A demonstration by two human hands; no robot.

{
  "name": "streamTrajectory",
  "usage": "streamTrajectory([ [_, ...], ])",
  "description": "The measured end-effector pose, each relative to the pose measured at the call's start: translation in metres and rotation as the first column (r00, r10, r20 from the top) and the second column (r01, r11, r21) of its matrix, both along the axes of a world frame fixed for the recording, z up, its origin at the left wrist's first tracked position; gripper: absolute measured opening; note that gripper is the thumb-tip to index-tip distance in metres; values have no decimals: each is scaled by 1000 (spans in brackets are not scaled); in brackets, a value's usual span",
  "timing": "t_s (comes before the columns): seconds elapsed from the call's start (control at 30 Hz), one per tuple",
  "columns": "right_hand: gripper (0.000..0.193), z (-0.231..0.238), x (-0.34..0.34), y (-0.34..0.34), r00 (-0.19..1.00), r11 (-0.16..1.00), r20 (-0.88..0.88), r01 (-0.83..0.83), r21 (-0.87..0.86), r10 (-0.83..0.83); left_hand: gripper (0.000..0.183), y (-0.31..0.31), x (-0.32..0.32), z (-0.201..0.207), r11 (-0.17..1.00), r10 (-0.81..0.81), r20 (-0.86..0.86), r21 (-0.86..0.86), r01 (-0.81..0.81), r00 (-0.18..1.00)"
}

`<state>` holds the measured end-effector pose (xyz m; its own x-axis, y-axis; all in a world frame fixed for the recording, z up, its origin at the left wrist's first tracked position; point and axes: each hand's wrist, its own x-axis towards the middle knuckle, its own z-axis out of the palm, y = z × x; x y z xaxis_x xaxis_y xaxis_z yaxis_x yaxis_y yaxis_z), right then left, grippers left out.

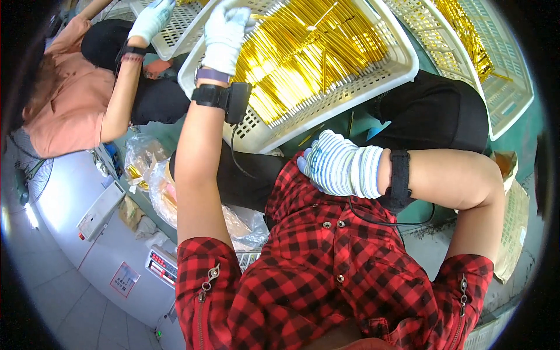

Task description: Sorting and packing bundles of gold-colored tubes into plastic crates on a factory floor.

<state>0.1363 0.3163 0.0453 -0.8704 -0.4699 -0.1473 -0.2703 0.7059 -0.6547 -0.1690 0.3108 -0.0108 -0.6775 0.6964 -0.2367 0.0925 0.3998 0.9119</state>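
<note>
A white plastic basket (326, 111) in front of me holds a thick layer of thin, shiny gold rods (309, 52) with pale ends. My left hand (224, 32), in a white glove, is over the basket's left side next to the rods. Its fingers bend toward them but are blurred, so any hold on a rod does not show. My right hand (341, 164), in a white and blue striped glove, is curled closed above my lap, below the basket's near rim. Whatever its fingers hold, if anything, is hidden.
Another person's gloved hand (153, 22) reaches to a second white basket (169, 44) at the upper left. More baskets with gold rods (466, 35) stand at the upper right. Clear plastic bags (146, 154) lie left of me. A cable (236, 154) hangs from my left wrist strap.
</note>
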Motion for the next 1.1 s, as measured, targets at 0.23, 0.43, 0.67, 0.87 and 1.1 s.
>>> streamTrajectory([
  [0.23, 24, -2, -2, 6, 999, 1000, -35, 20, -5, -20, 39, 133, 95, 84, 802, -447, 319, 557, 216, 836],
  [0.43, 39, 5, -13, 21, 996, 996, 4, 89, -2, -89, 36, 128, 81, 75, 673, -696, 438, 673, 306, 569],
  [0.67, 40, 10, -5, 19, 998, 997, 35, 62, -40, -60, 41, -26, 47, -46, 920, -183, 586, -181, 347, 790],
  [0.87, 36, 2, -10, 11, 994, 996, 72, 86, -28, -84, 54, -64, 84, -123, 521, -756, -13, -619, 588, 655],
  [1.1, 26, -5, -8, 5, 986, 992, 116, 122, -39, -117, 48, -74, 99, -147, 439, -822, 1, -637, 634, 570],
])
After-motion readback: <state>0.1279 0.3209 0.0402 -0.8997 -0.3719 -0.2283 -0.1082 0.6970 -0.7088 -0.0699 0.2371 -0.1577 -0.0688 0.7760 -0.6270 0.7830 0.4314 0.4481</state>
